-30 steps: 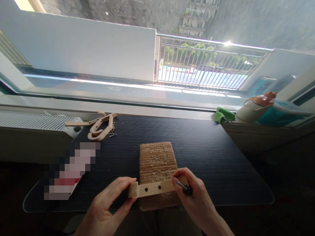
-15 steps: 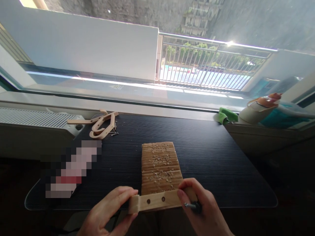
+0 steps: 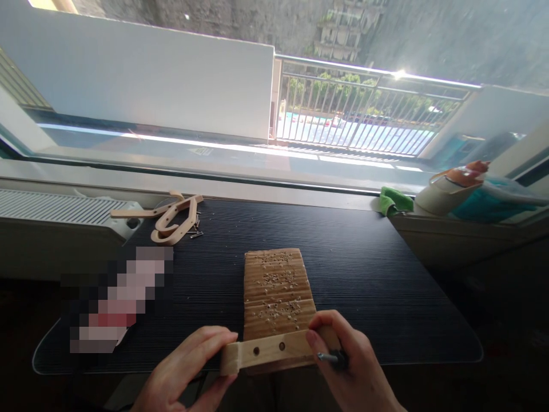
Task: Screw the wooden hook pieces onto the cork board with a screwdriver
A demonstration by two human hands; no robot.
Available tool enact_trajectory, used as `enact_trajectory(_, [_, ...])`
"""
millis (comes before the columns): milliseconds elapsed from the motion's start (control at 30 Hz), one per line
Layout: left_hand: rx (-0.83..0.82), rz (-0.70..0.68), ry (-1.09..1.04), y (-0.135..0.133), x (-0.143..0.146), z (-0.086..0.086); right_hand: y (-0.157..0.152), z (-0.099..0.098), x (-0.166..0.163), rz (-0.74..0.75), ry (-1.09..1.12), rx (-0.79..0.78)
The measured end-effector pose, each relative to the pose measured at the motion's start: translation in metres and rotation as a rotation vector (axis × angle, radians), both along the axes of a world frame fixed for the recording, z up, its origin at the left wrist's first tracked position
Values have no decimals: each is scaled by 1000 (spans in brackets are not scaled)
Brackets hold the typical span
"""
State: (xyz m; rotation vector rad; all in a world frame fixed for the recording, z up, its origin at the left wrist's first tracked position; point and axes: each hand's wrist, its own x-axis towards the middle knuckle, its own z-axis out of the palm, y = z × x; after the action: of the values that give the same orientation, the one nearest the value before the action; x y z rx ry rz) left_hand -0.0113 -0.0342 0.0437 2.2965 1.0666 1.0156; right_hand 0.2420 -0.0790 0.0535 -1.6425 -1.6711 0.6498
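Both of my hands hold a short wooden bar with two drilled holes, level, above the near edge of the dark table. My left hand pinches its left end. My right hand grips its right end and also holds a small dark-handled tool against the palm. Under and behind the bar lies a corrugated cardboard piece sprinkled with wood shavings.
Curved wooden parts and a few small screws lie at the table's far left. A pixelated object sits on the left. A green cloth and a pale container rest on the sill to the right. A radiator grille runs along the left.
Both hands have drawn the wooden bar toward me, off the cardboard's near part to the table's edge. The grip on it and on the tool stays the same.
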Motion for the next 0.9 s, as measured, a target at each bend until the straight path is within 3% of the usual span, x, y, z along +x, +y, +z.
enact_trajectory(567, [-45, 59, -31, 17, 5, -8, 18, -1, -4, -35, 6, -52])
enact_trajectory(900, [-107, -18, -14, 19, 4, -7, 17, -7, -2, -33, 41, -88])
